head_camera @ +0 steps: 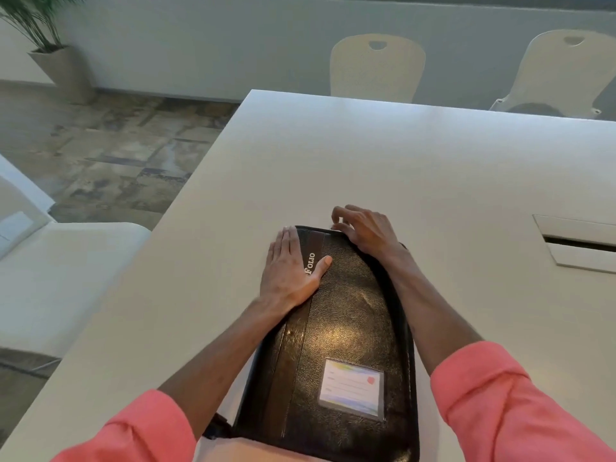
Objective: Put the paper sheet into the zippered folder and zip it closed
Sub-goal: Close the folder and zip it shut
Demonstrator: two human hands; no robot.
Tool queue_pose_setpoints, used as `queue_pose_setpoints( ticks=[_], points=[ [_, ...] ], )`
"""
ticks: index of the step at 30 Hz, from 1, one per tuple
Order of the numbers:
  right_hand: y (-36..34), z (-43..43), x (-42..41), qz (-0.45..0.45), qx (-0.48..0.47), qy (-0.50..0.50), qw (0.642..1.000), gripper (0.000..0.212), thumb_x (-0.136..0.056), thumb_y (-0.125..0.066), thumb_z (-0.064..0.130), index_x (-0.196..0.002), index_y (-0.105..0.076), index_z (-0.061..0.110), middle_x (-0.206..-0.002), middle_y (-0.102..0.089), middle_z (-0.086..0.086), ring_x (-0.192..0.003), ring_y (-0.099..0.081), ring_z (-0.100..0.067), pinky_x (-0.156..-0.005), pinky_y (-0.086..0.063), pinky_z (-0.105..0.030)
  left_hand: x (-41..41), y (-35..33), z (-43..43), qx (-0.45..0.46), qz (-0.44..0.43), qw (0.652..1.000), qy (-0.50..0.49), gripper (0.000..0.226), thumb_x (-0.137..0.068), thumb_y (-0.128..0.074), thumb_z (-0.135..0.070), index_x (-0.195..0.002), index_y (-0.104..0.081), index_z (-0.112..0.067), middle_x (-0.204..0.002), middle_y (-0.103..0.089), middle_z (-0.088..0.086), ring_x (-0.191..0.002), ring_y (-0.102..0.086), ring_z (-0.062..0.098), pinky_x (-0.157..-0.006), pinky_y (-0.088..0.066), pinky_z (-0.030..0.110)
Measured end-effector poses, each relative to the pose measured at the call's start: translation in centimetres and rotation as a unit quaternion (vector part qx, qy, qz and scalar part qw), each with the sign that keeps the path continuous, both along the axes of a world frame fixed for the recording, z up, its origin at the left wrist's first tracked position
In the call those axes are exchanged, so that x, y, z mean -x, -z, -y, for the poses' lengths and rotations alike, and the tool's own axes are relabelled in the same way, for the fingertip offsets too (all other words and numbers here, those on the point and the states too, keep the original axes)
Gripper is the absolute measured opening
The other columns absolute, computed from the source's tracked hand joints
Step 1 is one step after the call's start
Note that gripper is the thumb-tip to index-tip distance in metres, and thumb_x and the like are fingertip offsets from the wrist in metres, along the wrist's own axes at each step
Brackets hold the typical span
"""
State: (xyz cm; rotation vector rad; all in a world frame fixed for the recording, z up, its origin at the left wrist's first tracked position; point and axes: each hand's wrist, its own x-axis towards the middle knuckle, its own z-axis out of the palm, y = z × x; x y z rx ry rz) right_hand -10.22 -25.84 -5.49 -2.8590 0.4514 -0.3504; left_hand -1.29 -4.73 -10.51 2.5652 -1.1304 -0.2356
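Note:
A black leather zippered folder (343,331) lies closed on the white table (400,168), with a card in a clear pocket (351,388) on its cover. My left hand (290,265) presses flat on the folder's far left corner, fingers straight. My right hand (361,228) is at the folder's far edge with fingers curled, pinching something small there, apparently the zip pull; the pull itself is hidden. No paper sheet is visible.
A cable hatch (580,243) is set into the table at the right. Two pale chairs (376,68) stand behind the far edge. A white bench (60,275) sits to the left, and a potted plant (50,38) at the back left.

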Motion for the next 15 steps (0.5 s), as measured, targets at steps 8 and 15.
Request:
queue_pose_setpoints(
  ticks=[8, 15],
  points=[
    [-0.4, -2.5, -4.1, -0.002, -0.03, -0.015, 0.999, 0.021, -0.111, -0.057, 0.047, -0.115, -0.061, 0.026, -0.113, -0.077, 0.006, -0.099, -0.074, -0.025, -0.084, -0.061, -0.045, -0.3, 0.2, -0.2, 0.02, -0.003, 1.0, 0.007, 0.119, -0.092, -0.023, -0.094, -0.174, 0.006, -0.013, -0.183, -0.002, 0.009, -0.17, 0.002, 0.019, -0.139, -0.003, 0.042],
    [-0.6, -3.8, -5.8, -0.013, -0.039, -0.023, 0.999, 0.018, -0.113, -0.055, 0.043, -0.116, -0.061, 0.026, -0.114, -0.077, 0.005, -0.101, -0.073, -0.025, -0.084, -0.061, -0.045, -0.5, 0.5, -0.4, 0.044, 0.003, 0.999, 0.006, 0.119, -0.092, -0.024, -0.095, -0.174, 0.007, -0.015, -0.184, -0.002, 0.004, -0.17, 0.001, 0.014, -0.139, -0.004, 0.039]
  ],
)
